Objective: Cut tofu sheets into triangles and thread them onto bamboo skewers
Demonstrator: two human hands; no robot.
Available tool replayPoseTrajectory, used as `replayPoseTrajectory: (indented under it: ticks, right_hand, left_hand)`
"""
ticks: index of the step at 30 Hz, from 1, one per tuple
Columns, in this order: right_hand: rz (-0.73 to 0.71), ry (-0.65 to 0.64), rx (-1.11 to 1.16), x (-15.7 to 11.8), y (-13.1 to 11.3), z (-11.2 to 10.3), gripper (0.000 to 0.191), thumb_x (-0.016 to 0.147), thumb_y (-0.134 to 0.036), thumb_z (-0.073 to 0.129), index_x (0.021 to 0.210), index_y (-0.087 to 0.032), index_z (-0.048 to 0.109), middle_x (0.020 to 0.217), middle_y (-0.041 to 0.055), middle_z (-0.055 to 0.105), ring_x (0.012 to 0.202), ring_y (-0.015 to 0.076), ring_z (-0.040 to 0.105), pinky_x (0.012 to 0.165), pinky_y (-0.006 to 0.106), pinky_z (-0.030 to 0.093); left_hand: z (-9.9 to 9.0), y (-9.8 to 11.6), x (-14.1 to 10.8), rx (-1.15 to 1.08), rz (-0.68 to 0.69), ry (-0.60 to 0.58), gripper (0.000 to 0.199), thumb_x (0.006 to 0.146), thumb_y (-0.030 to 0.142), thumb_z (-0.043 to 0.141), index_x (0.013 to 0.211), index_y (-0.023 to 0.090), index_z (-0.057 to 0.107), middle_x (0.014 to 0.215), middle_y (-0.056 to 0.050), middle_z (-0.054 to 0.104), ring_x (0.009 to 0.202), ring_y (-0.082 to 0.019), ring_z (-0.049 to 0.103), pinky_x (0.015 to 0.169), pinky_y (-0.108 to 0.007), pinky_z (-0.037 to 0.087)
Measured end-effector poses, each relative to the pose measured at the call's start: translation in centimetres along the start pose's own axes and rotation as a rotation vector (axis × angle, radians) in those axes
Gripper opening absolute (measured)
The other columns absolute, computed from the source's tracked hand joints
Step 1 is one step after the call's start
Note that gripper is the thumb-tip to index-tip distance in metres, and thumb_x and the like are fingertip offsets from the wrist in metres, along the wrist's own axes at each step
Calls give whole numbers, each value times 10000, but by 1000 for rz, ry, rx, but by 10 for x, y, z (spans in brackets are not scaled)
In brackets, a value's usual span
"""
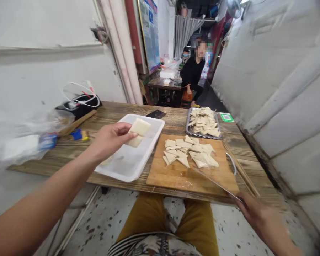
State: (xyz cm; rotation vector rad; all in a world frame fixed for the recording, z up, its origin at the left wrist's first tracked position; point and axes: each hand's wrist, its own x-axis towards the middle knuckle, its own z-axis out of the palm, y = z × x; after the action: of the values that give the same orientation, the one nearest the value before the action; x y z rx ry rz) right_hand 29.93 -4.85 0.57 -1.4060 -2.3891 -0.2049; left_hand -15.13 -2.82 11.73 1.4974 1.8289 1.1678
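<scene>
Pinched between the thumb and fingers of my left hand are pale, flat squares of what looks like tofu sheet, held above a white plastic tray. My right hand is wrapped round the handle of a knife, its blade lying low over the wooden cutting board. On the board rests a loose heap of cut pale triangles, just beyond the blade's tip. A metal tray behind the board bears a pile of similar pieces.
Chopsticks lie along the board's right side. Behind the white tray is a dark phone. A green card sits at the far right. Plastic bags and a black box with cables occupy the left. A person sits farther back.
</scene>
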Motion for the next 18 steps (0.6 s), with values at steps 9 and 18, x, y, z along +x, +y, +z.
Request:
replayPoseTrajectory:
  ticks: [9,18]
  right_hand:
    - [236,-85,84,-5,-19,-18,418,938,-463,334,690,-198,543,540,13,606,488,150,582,480,226,331]
    - [233,-314,216,-6,-43,-37,385,967,-370,290,743,-186,543,630,31,633,550,158,587,510,227,319]
  left_hand:
    - [170,-2,-61,-238,-94,-404,406,702,406,597,1009,143,632,988,-69,693,862,-221,643,750,-325,507]
    - [185,-16,-79,296,312,-282,351,824,359,480,1092,150,569,1103,-110,632,1013,-245,573,889,-400,453]
